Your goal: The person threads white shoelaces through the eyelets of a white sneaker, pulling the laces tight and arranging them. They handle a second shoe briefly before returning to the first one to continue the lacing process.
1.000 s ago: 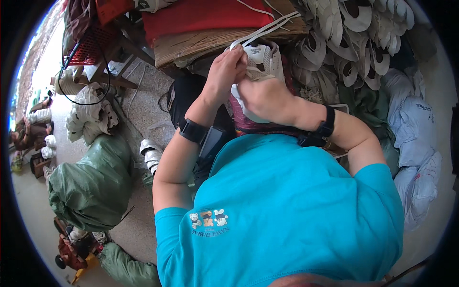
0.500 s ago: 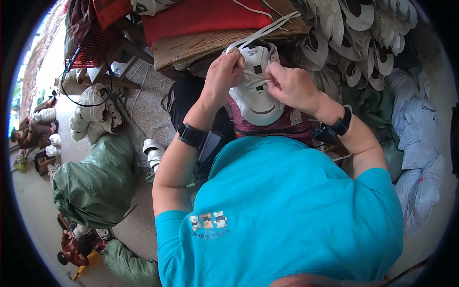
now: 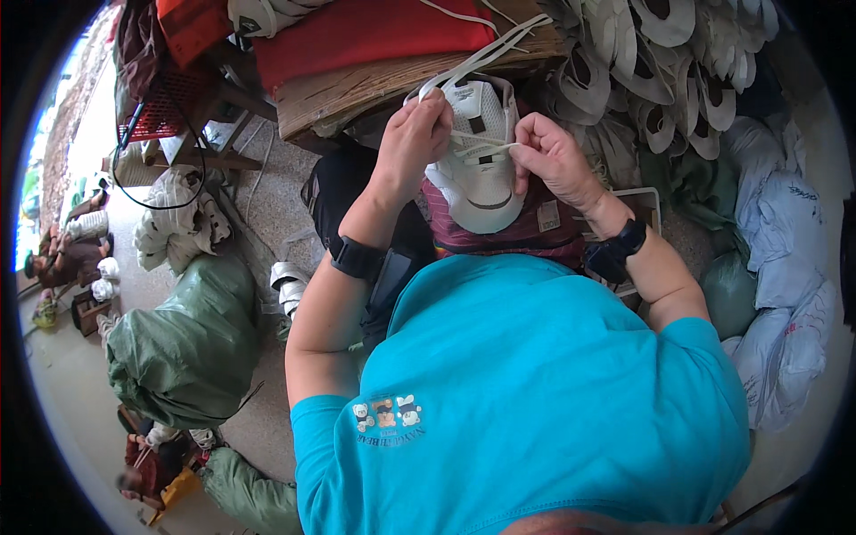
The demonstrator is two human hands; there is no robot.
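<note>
A white shoe upper [image 3: 481, 196] with a mesh tongue rests toe-down toward me on a maroon patterned cloth over my lap. My left hand [image 3: 415, 138] is closed at its left edge, pinching white shoelace; the long lace ends [image 3: 495, 49] run from there up to the right. My right hand [image 3: 555, 160] is at the right edge, thumb and forefinger pinched on a strand of shoelace [image 3: 486, 140] stretched across the tongue. Whether the left fingers also grip the upper's edge is hidden.
A wooden bench [image 3: 357, 98] with a red cloth [image 3: 357, 45] stands just beyond. Grey-white shoe uppers [image 3: 624, 53] hang in bunches at upper right. White sacks [image 3: 780, 232] lie at right, a green sack [image 3: 192, 339] at left. Other people sit at far left.
My right hand has drawn a little to the right, away from the tongue, with its fingers looser and the lace strand stretched out. My left hand stays nearly in place.
</note>
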